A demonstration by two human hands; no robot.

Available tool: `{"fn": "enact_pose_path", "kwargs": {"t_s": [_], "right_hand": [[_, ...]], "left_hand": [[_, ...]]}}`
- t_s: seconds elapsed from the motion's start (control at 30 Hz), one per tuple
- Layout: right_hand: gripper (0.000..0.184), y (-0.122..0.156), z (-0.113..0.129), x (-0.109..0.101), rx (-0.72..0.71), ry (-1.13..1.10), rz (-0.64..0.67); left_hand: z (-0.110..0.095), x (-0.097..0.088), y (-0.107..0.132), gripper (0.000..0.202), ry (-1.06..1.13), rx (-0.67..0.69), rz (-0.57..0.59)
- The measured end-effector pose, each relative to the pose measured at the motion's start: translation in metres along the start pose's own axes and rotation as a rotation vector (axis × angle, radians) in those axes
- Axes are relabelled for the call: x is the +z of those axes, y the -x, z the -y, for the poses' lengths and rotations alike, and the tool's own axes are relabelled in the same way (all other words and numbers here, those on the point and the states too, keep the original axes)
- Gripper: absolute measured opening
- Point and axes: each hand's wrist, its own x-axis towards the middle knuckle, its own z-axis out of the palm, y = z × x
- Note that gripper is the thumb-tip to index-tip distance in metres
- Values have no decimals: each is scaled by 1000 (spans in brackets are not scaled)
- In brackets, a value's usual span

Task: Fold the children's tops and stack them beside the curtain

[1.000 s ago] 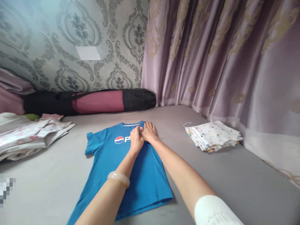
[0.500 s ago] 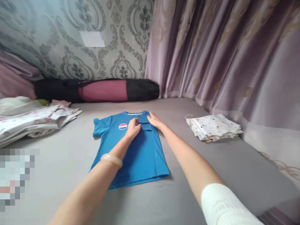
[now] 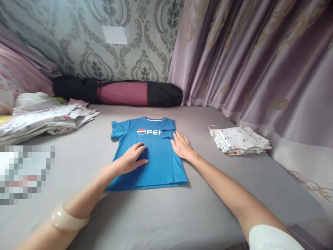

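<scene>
The blue T-shirt (image 3: 156, 170) lies on the bed (image 3: 203, 215), its folded sleeve (image 3: 167, 134) hiding the print's (image 3: 151, 132) end. Each grip is unclosed: the left hand (image 3: 134, 158) over the cloth, contact unclear; the right hand (image 3: 182, 146) resting along its edge.

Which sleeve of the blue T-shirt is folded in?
The blue fabric sleeve beside the right hand: it lies over the front of the T-shirt, while the opposite sleeve sticks out.

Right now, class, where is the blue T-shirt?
In the head view, the blue T-shirt lies just left of centre on the grey sheet, with the right hand at its right edge and the long roll beyond it.
</scene>
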Motion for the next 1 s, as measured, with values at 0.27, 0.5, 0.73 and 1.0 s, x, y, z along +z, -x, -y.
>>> {"fn": "enact_pose_path", "kwargs": {"t_s": [0.27,0.5,0.73,1.0], "right_hand": [[70,43,21,-6,-67,-12,95],[77,80,39,-6,-58,-58,148],[69,81,41,-5,-37,-29,96],[66,97,60,-10,-191,-78,95]], "left_hand": [[-1,11,30,64,-189,-92,-43],[-2,18,38,62,-251,-156,-72],[4,22,42,60,-280,-155,-93],[4,20,47,57,-264,-136,-126]]}}
